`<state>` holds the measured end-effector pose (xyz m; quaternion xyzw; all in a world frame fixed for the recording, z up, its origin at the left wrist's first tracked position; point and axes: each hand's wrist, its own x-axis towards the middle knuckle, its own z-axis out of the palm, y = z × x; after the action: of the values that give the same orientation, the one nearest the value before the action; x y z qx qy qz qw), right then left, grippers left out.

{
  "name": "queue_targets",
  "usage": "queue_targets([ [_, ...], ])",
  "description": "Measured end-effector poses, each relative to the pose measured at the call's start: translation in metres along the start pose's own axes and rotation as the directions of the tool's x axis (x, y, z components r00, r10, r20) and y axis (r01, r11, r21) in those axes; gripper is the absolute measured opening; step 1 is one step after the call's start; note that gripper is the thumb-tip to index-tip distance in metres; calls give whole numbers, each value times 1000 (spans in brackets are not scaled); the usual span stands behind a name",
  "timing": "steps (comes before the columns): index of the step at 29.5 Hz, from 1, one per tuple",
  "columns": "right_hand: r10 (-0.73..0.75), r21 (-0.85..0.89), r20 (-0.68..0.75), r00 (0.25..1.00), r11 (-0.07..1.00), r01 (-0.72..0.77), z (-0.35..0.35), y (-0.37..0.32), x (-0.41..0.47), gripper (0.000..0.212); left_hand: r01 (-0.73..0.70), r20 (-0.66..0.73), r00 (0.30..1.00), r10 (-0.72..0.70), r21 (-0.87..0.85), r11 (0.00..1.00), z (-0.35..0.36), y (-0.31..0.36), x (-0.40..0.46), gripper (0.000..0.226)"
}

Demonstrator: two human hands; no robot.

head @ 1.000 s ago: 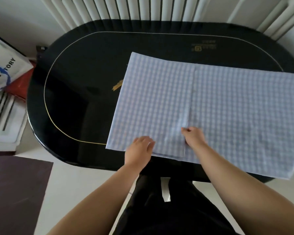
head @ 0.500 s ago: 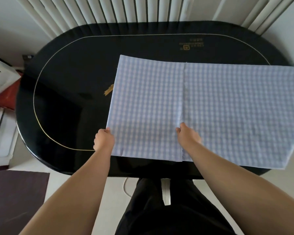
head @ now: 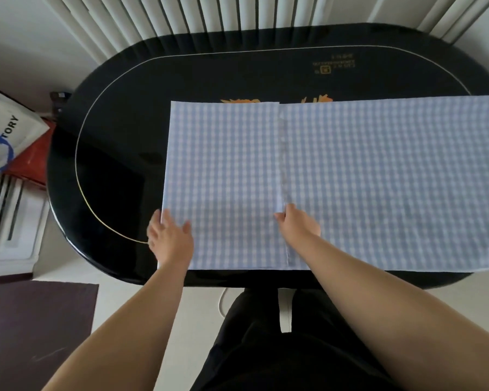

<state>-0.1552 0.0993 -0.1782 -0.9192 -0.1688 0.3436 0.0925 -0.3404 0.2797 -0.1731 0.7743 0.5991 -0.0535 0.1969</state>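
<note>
Head view: a checked cloth (head: 378, 170) lies flat on the black worktop (head: 119, 122). The left hand (head: 170, 239) rests on its near left corner, fingers spread. The right hand (head: 298, 225) sits on the middle fold, and I cannot tell if it pinches.

This looks like a room in a home, not a workplace. A white ribbed radiator (head: 237, 12) stands at the wall behind a glossy black oval table (head: 119, 108) with a thin gold line around its top. On the pale floor (head: 68, 275) beside it are a printed shopping bag (head: 3, 131) and a white slatted appliance (head: 6, 218). A checked cloth (head: 378, 179) lies on the table.
</note>
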Motion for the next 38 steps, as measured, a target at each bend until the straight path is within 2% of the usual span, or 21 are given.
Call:
queue_targets([
  [1,10,-10,-4,1000,1000,-10,0,4,0,29,-152,68,987,146,89,984,6,12,-10,62],
  [2,21,-10,-11,1000,1000,-22,-1,10,-1,28,-306,167,945,280,161,938,15,23,-20,63],
  [4,58,53,-28,998,997,-56,-5,28,-6,22,-570,380,798,468,221,791,32,51,-45,62],
  [6,133,196,-43,990,973,-123,-9,57,-13,16,-751,534,628,566,228,619,50,78,-74,64],
  [8,274,426,-73,959,878,-219,-15,96,-23,14,-848,612,502,611,208,488,67,104,-99,64],
  [10,465,621,-87,881,717,-317,-27,136,-33,20,-896,644,410,646,152,417,79,129,-118,63],
  [13,678,791,-52,733,477,-384,-52,196,-49,27,-952,677,275,683,94,290,99,168,-142,61],
  [16,787,872,31,616,280,-402,-71,249,-54,38,-981,707,191,681,106,164,113,202,-161,60],
  [19,786,946,165,595,45,-322,-91,278,-57,40,-989,724,148,674,124,84,125,229,-179,58],
  [21,759,957,254,600,-109,-267,-99,288,-58,41,-989,729,143,669,131,69,133,244,-191,58],
  [24,737,951,309,601,-228,-209,-100,297,-56,40,-990,756,125,643,140,28,145,258,-205,57],
  [27,768,911,408,494,-374,-172,-107,307,-51,40,-987,789,97,607,153,-40,154,262,-215,59],
  [28,770,910,411,489,-380,-165,-110,313,-49,44,-986,796,94,597,158,-55,155,262,-217,60],
  [30,744,911,403,533,-380,-158,-115,325,-48,51,-985,802,97,589,163,-61,156,262,-218,62],
  [32,718,895,426,551,-424,-139,-121,337,-47,54,-985,809,99,580,164,-60,156,262,-219,63],
  [38,705,837,403,583,-541,75,-132,348,-43,35,-980,821,108,560,182,-78,156,264,-220,64],
])
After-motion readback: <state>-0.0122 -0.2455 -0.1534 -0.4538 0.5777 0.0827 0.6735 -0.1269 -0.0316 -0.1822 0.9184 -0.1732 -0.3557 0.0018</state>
